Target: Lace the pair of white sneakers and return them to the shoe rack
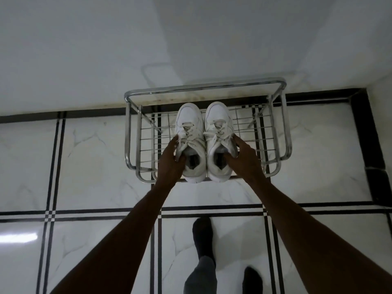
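Two white sneakers stand side by side on the top shelf of a chrome wire shoe rack (135, 132), toes toward the wall, laces threaded through both. My left hand (169, 160) grips the outer collar of the left sneaker (189, 122), thumb inside the opening. My right hand (244, 158) grips the outer collar of the right sneaker (218, 119) in the same way. Both heels sit at the rack's front rail.
The rack stands against a white wall (191, 39) on glossy white marble tiles with black border lines (101, 149). My feet in dark socks (202, 232) are on the floor just in front of the rack. A dark skirting strip runs down the right side.
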